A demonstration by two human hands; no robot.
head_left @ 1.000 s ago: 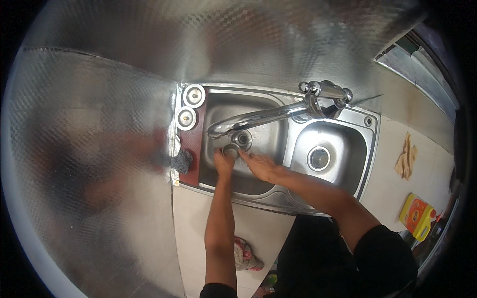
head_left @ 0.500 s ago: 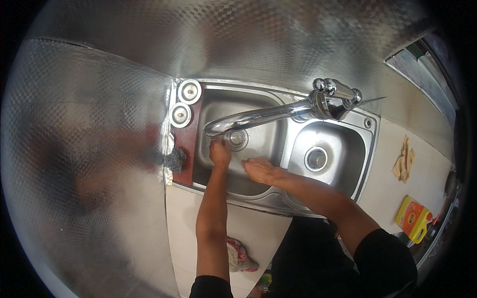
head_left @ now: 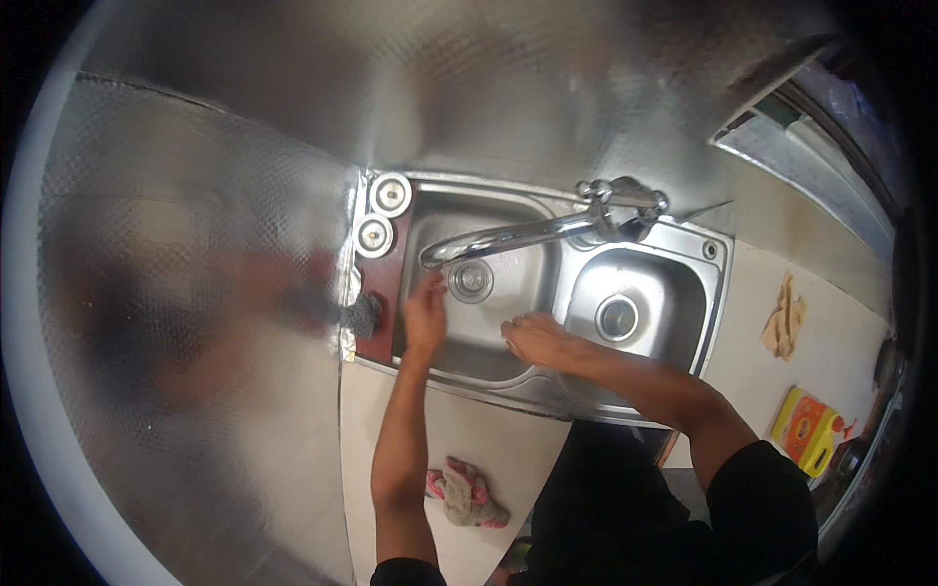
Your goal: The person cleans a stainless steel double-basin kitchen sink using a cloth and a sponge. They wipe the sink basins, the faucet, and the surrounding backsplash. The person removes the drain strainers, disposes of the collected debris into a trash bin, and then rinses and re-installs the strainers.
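Note:
My left hand (head_left: 426, 311) is over the left side of the large sink basin (head_left: 518, 210), just below the tip of the curved chrome faucet (head_left: 508, 237). Its fingers look loosely spread, and I see nothing in them. Lower over the same basin, near the divider, my right hand (head_left: 535, 339) is curled closed. Whatever it may hold is hidden by the fingers. Between and beyond both hands lies the round drain (head_left: 470, 280). No water stream is visible at the spout.
On the dark red board (head_left: 399, 244) left of the basin are two round metal strainers (head_left: 392, 195) and a grey scouring pad (head_left: 362, 315). A smaller basin (head_left: 640, 278) adjoins on the right. Cloths (head_left: 785, 320) (head_left: 469, 496) and a yellow jug (head_left: 807, 431) lie on the counter.
My left hand has loosened from a closed shape and its fingers have spread. My right hand stays curled over the basin. The whole view has shifted slightly.

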